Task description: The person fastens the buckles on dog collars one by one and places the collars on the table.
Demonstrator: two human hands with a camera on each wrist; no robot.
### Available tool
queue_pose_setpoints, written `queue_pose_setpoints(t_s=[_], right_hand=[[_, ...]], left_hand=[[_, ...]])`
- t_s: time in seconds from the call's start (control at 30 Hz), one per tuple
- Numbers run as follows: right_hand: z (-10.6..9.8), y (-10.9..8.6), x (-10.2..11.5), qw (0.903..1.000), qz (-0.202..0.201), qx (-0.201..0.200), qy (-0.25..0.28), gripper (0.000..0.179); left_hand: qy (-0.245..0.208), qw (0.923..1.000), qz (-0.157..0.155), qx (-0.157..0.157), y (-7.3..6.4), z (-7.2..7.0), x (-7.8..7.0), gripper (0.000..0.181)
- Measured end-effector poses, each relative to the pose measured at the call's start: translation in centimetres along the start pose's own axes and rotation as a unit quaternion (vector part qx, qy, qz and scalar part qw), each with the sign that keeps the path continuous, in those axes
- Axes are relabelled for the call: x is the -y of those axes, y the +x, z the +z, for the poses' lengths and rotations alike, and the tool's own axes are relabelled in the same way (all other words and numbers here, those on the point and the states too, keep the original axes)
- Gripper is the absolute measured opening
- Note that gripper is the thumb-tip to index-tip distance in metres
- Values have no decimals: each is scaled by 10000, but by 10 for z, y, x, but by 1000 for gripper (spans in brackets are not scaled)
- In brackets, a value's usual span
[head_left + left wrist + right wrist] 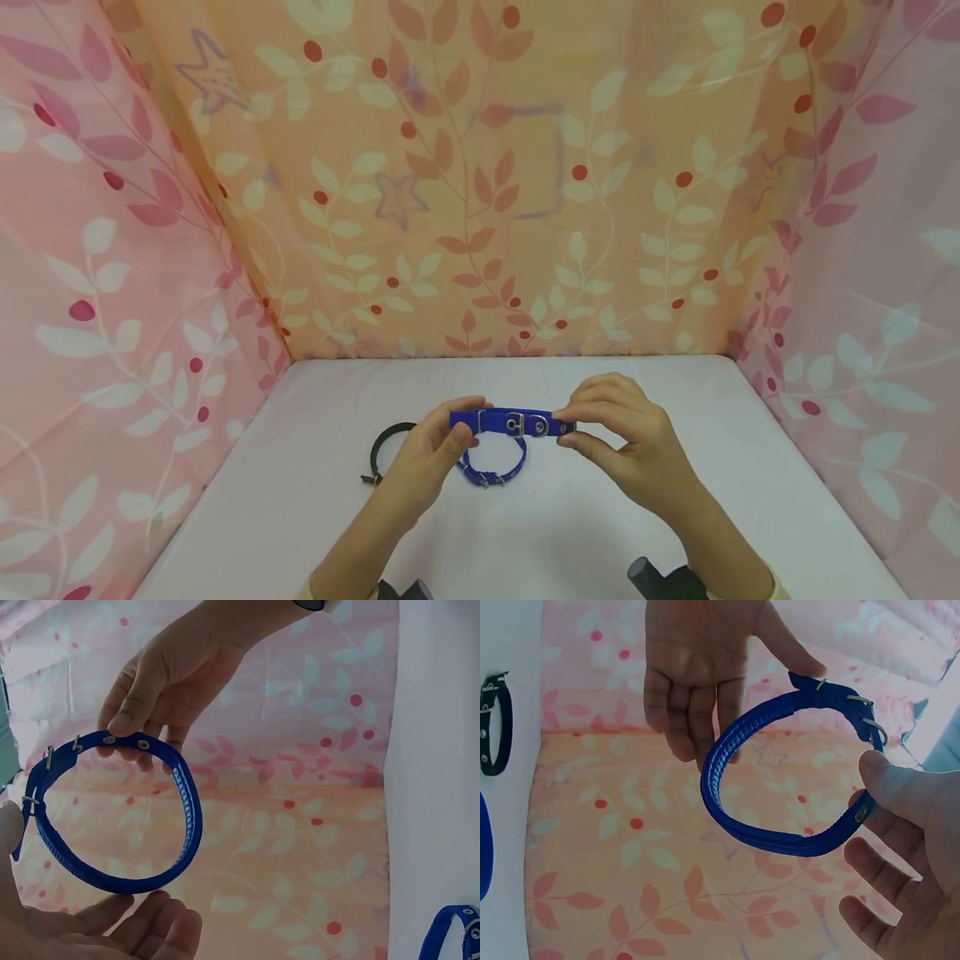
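A blue dog collar [497,422], buckled into a ring, is held up over the table between both hands. My left hand [420,462] holds its left end, thumb in front and fingers behind. At the other end, my right hand [637,442] pinches the band between thumb and fingers, beside an eyelet [861,815]. The metal buckle [515,424] and a D-ring face me in the head view. In the left wrist view the collar [196,817] shows as an open loop with a ridged inner lining.
A second blue collar [487,478] lies on the white table [570,533] below the held one. Left of it is a black collar [373,450], partly hidden behind the left hand. Patterned cloth [465,267] walls the back and both sides.
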State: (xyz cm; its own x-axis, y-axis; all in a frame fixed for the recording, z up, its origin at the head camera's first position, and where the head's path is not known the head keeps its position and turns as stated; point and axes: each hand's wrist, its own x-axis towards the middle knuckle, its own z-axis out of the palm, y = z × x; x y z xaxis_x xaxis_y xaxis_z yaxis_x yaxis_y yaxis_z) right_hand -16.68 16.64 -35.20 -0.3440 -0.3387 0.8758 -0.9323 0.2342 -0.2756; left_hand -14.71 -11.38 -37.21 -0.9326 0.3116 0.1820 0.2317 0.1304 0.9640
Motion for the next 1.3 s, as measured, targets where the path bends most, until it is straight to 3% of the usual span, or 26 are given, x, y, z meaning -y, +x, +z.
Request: queue_pose_setpoints(t_s=[0.1, 0.23, 0.33, 0.43, 0.63, 0.77, 0.9, 1.0, 1.17, 1.3], right_hand=[[0, -1, 0, 10000, -56, -7, 50, 20], [-2, -1, -1, 9995, 82, 259, 179, 25], [-5, -2, -2, 9970, 444, 581, 252, 36], [-8, -3, -2, 9904, 1075, 844, 208, 39], [-11, -3, 2, 9654, 2333, 1139, -258, 44], [-11, -2, 1, 9390, 3147, 1322, -415, 55], [-9, -2, 0, 9186, 3684, 1394, -328, 55], [-9, -2, -2, 9121, 3825, 1449, -264, 55], [-14, -4, -16, 9159, 3722, 1504, -25, 55], [-18, -10, -36, 9165, 3649, 1570, 468, 53]], left_hand=[[75, 9998, -167, 81, -1, -1, 0, 70], [-4, 9999, -9, 163, -2, -3, -2, 72], [-140, 9996, 85, 228, -2, -5, -3, 69], [-294, 9990, 50, 326, -2, -7, -5, 65], [-611, 9968, 391, 337, -3, -7, -6, 66], [-673, 9950, 700, 243, -2, -5, -5, 64], [-602, 9955, 712, 154, -1, -4, -5, 62], [-528, 9971, 539, 12, -1, -2, -5, 64], [-303, 9983, 386, -321, 5, 7, 0, 67], [5, 9980, 239, -582, 15, 14, 9, 67]])
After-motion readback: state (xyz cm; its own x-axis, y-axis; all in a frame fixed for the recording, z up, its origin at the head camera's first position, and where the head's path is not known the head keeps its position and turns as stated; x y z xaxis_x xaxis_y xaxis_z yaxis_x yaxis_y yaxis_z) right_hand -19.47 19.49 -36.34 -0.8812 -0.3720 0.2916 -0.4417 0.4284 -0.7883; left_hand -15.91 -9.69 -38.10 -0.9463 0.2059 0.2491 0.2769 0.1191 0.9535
